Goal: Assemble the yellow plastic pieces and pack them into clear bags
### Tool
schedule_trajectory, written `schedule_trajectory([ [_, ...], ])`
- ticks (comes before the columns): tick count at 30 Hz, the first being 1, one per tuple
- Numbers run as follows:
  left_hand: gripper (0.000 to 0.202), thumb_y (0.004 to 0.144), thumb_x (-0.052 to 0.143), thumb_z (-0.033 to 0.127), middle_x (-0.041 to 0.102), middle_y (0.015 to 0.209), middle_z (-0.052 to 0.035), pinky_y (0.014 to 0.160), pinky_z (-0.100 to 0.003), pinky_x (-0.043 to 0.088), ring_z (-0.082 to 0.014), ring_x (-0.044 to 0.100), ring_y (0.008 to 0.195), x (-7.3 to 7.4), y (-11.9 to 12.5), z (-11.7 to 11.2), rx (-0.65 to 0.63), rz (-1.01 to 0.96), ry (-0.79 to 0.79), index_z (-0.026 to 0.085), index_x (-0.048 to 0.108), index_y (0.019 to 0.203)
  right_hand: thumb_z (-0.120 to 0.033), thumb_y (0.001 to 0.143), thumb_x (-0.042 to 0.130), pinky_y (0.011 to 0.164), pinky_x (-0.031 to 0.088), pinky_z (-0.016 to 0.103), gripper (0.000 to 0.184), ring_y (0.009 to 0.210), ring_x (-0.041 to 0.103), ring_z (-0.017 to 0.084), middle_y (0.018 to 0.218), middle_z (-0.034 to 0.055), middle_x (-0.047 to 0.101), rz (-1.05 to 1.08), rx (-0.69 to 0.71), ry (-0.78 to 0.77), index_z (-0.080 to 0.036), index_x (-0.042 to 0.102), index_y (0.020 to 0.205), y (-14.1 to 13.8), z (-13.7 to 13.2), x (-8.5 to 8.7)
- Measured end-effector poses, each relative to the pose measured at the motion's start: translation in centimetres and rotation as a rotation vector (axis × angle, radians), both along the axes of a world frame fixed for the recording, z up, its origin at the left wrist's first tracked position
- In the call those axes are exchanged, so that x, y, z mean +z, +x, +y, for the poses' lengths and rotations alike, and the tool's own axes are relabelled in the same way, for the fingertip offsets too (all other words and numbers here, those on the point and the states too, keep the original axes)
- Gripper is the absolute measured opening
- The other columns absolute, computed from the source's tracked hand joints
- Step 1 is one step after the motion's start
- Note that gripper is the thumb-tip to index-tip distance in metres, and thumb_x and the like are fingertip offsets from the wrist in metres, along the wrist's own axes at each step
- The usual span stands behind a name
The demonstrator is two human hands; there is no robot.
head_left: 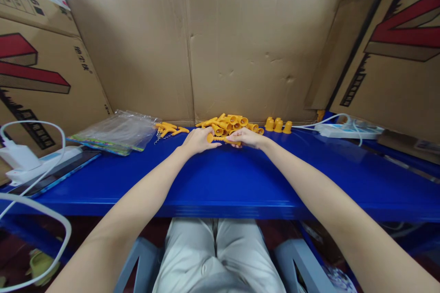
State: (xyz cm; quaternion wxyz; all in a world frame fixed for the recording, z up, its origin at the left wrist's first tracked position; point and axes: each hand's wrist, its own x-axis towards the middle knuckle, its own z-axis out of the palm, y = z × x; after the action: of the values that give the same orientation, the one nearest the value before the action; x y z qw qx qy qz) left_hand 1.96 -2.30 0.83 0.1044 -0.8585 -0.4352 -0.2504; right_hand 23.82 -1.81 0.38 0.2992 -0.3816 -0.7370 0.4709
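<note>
My left hand (199, 141) is closed on a small yellow cup-shaped plastic piece (210, 138). My right hand (246, 137) pinches a yellow plastic handle (234, 142). A ribbed yellow stem (220, 138) spans the gap between both hands; whether it is joined to the cup piece is too small to tell. Just behind the hands lies a heap of yellow cup-shaped pieces (231, 123), many with their mouths facing me. Left of the heap are loose yellow handles (168, 127) with thin coiled wires or springs beside them. Several yellow cups (277, 124) stand mouth-down to the right.
Clear plastic bags (118, 129) lie flat at the left of the blue table (220, 183). A phone (57, 171) and a white charger with cable (22, 155) sit at the far left. A white power strip (343, 130) is at right. Cardboard walls (257, 50) enclose the back and sides.
</note>
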Motion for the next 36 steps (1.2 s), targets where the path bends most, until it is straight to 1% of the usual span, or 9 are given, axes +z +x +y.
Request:
schedule_trajectory([
  [3, 0.04, 0.072, 0.063, 0.054, 0.067, 0.085, -0.0037, 0.072, -0.027, 0.043, -0.0208, 0.063, 0.081, 0.1, 0.1, -0.3, 0.0, 0.025, 0.026, 0.021, 0.06, 0.094, -0.043, 0.068, 0.071, 0.045, 0.035, 0.019, 0.033, 0.047, 0.046, 0.006, 0.053, -0.0012, 0.056, 0.099, 0.017, -0.145, -0.011, 0.063, 0.067, -0.1, -0.1, -0.3],
  [6, 0.04, 0.072, 0.063, 0.053, 0.067, 0.086, -0.0047, 0.072, -0.029, 0.044, -0.0221, 0.063, 0.082, 0.0, 0.1, -0.2, -0.004, 0.02, 0.004, 0.021, 0.06, 0.095, -0.039, 0.074, 0.069, 0.046, 0.038, 0.019, 0.029, 0.048, 0.049, 0.006, 0.057, 0.0007, 0.058, 0.106, 0.037, -0.202, -0.011, 0.062, 0.068, -0.1, -0.2, -0.5],
  [12, 0.046, 0.071, 0.061, 0.059, 0.067, 0.083, -0.0034, 0.067, -0.027, 0.043, -0.0211, 0.063, 0.077, -0.1, -0.3, 0.2, 0.031, 0.003, -0.059, 0.022, 0.06, 0.098, -0.036, 0.092, 0.045, 0.052, 0.046, 0.023, 0.03, 0.056, 0.058, 0.012, 0.067, 0.0055, 0.065, 0.225, -0.023, -0.35, -0.014, 0.061, 0.079, 0.6, 0.2, -0.5],
  [15, 0.048, 0.071, 0.06, 0.06, 0.066, 0.081, -0.0024, 0.066, -0.027, 0.042, -0.0207, 0.062, 0.077, -0.2, -0.6, 0.4, 0.045, -0.01, -0.084, 0.023, 0.059, 0.101, -0.031, 0.093, 0.042, 0.061, 0.05, 0.025, 0.026, 0.062, 0.061, 0.013, 0.074, 0.0072, 0.067, 0.295, -0.041, -0.43, -0.013, 0.06, 0.086, 0.9, 0.3, -0.4],
  [18, 0.048, 0.072, 0.06, 0.059, 0.066, 0.079, -0.0019, 0.066, -0.026, 0.042, -0.0201, 0.062, 0.077, -0.2, -0.8, 0.5, 0.032, -0.037, -0.113, 0.023, 0.058, 0.104, -0.019, 0.088, 0.048, 0.067, 0.052, 0.027, 0.012, 0.065, 0.063, 0.013, 0.079, 0.0059, 0.068, 0.364, -0.102, -0.455, -0.015, 0.059, 0.089, 1.0, 0.3, -0.3],
  [21, 0.047, 0.072, 0.06, 0.057, 0.066, 0.079, -0.0019, 0.066, -0.026, 0.042, -0.02, 0.062, 0.076, -0.3, -1.0, 0.6, 0.027, -0.059, -0.128, 0.023, 0.059, 0.103, -0.012, 0.085, 0.05, 0.07, 0.052, 0.028, 0.01, 0.067, 0.064, 0.013, 0.081, 0.0047, 0.068, 0.418, -0.167, -0.462, -0.016, 0.058, 0.089, 0.7, 0.4, -0.2],
  [28, 0.042, 0.072, 0.063, 0.05, 0.067, 0.086, -0.0025, 0.067, -0.027, 0.043, -0.0196, 0.062, 0.078, -0.6, -1.3, 1.2, 0.053, -0.053, -0.096, 0.023, 0.059, 0.104, -0.018, 0.086, 0.054, 0.073, 0.054, 0.029, 0.01, 0.068, 0.063, 0.013, 0.082, 0.0082, 0.07, 0.375, -0.167, -0.431, -0.014, 0.062, 0.084, 0.2, 0.4, 0.1],
  [33, 0.04, 0.074, 0.063, 0.047, 0.066, 0.084, -0.0032, 0.068, -0.028, 0.043, -0.0202, 0.062, 0.077, -0.3, -1.2, 0.8, 0.074, -0.037, -0.086, 0.022, 0.058, 0.105, -0.018, 0.086, 0.055, 0.071, 0.054, 0.028, 0.009, 0.065, 0.063, 0.013, 0.075, 0.0072, 0.069, 0.378, -0.182, -0.431, -0.014, 0.063, 0.081, 0.1, 0.3, 0.4],
  [36, 0.039, 0.074, 0.064, 0.045, 0.066, 0.087, -0.0032, 0.072, -0.029, 0.044, -0.0205, 0.062, 0.08, -0.1, -1.1, 0.6, 0.073, -0.053, -0.074, 0.023, 0.058, 0.106, -0.018, 0.086, 0.055, 0.071, 0.054, 0.028, 0.01, 0.066, 0.063, 0.014, 0.078, 0.0088, 0.07, 0.385, -0.182, -0.438, -0.013, 0.063, 0.083, 0.2, 0.4, 0.5],
])
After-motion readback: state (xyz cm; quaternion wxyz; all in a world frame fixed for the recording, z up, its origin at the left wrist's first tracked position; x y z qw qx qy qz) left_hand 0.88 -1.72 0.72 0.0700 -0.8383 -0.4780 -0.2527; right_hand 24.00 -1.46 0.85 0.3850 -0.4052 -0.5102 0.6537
